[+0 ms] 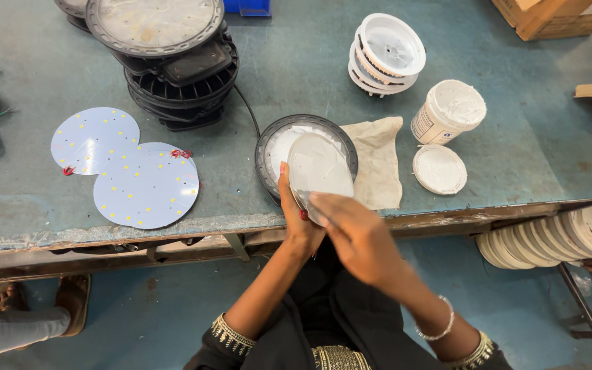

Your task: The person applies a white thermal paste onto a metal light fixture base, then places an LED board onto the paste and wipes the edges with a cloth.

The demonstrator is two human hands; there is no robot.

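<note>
Round white disc (pixel 320 168), smeared with whitish paste, is held tilted over the black round housing (pixel 306 154) near the counter's (pixel 296 75) front edge, about mid-length. Left hand (pixel 299 219) is closed on the disc's lower-left rim, thumb up along the edge. Right hand (pixel 354 233) is laid at the disc's lower edge, fingers (pixel 327 205) nearly flat and touching its face; nothing separate is seen in it.

Judgement on doing it well: disc best supported by the rim only, paste kept in an even film, face kept clear of the cloth (pixel 381 161) lying just right of the housing, partly under it.

Containers:
- Housing: shallow black dish, white layer visible inside, mostly hidden by the disc.
- White tub (pixel 450 109), right of the cloth, open, filled to the brim with white paste; its lid (pixel 440 169) lies flat just in front, paste-smeared.
- Stack of white round trim rings (pixel 386 53) toward the back edge, apparently empty.
- Stack of black round housings (pixel 173 51) at back left, a cable running from it toward the housing in hand.

Two round LED boards (pixel 128 171) lie overlapping toward the front-left. More white rings (pixel 556 240) are racked below the front-right edge.
</note>
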